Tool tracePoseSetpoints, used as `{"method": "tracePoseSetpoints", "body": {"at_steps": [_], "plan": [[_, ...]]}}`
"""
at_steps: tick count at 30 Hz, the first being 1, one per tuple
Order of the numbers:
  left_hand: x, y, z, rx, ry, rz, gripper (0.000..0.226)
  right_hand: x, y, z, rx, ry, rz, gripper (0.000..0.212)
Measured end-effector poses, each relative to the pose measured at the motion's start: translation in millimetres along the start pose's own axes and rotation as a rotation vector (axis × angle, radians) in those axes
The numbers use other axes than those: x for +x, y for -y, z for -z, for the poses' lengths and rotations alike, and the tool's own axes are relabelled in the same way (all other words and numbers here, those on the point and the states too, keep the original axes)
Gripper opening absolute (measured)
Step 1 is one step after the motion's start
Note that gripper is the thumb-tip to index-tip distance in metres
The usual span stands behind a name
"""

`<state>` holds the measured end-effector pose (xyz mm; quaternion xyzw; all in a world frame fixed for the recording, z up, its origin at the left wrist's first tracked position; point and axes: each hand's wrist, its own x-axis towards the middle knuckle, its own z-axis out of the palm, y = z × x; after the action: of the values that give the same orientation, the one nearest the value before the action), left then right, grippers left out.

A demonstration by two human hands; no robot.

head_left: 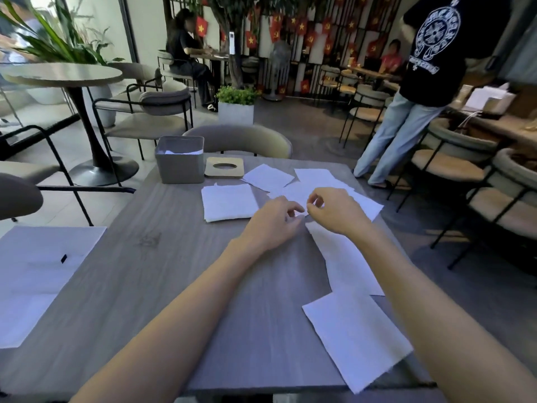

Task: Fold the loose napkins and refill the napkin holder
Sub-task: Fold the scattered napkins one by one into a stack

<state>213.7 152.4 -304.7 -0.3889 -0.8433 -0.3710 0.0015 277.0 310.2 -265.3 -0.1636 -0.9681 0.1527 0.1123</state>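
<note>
Several loose white napkins lie spread over the right half of the grey table. My left hand and my right hand meet over the middle one, fingertips pinching its near edge. More loose napkins lie at the far side, under my right forearm and at the near right edge. A squared stack of folded napkins rests left of my hands. The grey box-shaped napkin holder stands at the far left with white napkins showing inside.
A wooden lid with an oval hole lies beside the holder. A large white paper sheet with a small black item on it covers the table's left edge. A chair faces me across the table; a person stands at the right.
</note>
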Motion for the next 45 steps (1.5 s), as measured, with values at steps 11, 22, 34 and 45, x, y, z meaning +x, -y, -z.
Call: {"method": "tracePoseSetpoints", "body": {"at_steps": [11,22,34,45], "plan": [[9.0,-16.5,-58.5,0.190,0.013,0.101,0.042,-31.3,-70.0,-9.8,0.129,-0.057,-0.364,0.026],[7.1,-10.0,-58.6,0.004,-0.072,0.094,0.026,-26.8,-75.4,-13.7,0.150,-0.120,-0.393,0.014],[5.6,-8.5,-52.2,-0.120,-0.062,0.168,0.039,-28.0,-71.8,-7.1,0.388,-0.270,-0.234,0.012],[0.2,0.4,-32.3,-0.379,-0.166,0.164,0.019,-22.4,-61.8,-3.8,0.576,-0.183,-0.104,0.020]]}}
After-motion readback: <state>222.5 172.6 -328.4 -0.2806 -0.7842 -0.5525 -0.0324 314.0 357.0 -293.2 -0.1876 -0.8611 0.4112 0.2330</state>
